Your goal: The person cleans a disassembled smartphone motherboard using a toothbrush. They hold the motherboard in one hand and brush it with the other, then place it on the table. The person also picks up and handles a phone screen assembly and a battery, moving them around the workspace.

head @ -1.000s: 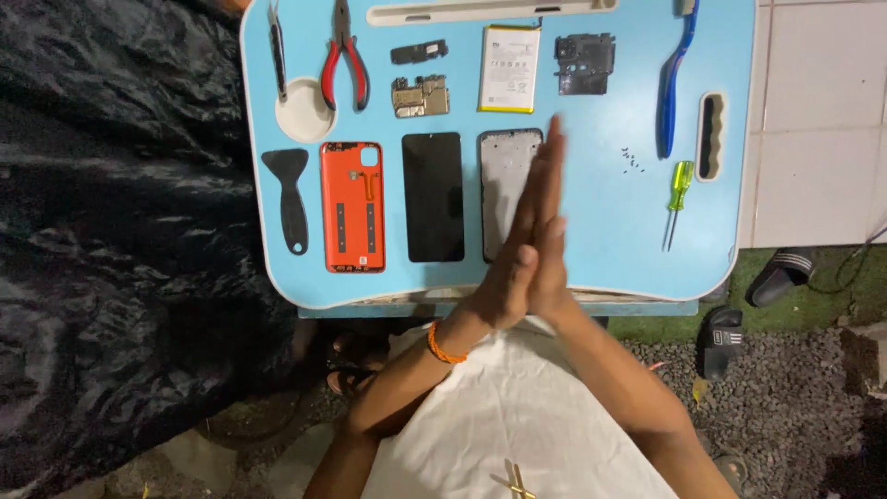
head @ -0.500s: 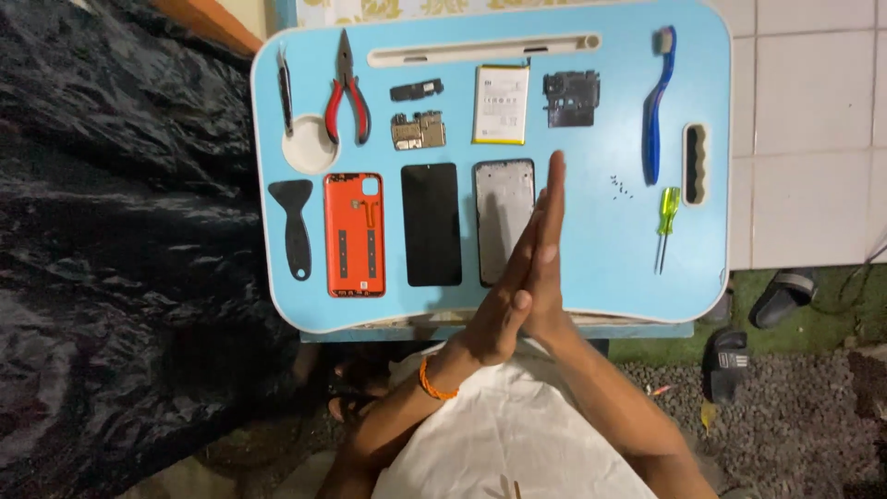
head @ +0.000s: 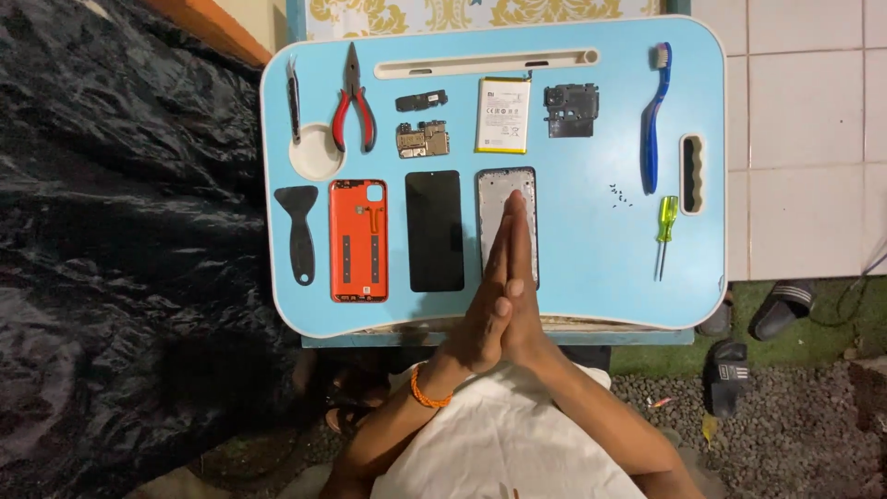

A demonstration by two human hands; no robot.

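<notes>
My left hand point(head: 487, 294), with an orange band at the wrist, and my right hand point(head: 525, 277) are pressed flat together, palm to palm, holding nothing. Their fingertips point away from me over the grey phone frame point(head: 494, 189) on a light blue lap tray point(head: 591, 240). Left of the frame lie a black phone screen point(head: 434, 231) and an orange back cover point(head: 358, 240). Above them lie a battery point(head: 504, 115), a circuit board point(head: 423, 140) and a black cover piece point(head: 571, 111).
On the tray's left lie tweezers point(head: 294, 92), red-handled pliers point(head: 354, 102) and a black scraper point(head: 300, 231). On its right are a blue toothbrush point(head: 654, 120), small screws point(head: 619, 194) and a yellow screwdriver point(head: 665, 231). Black plastic sheet point(head: 120, 231) at left; sandals point(head: 781, 310) at right.
My hands stay pressed together. The view has shifted, so the tray sits lower and more central in the frame than before.
</notes>
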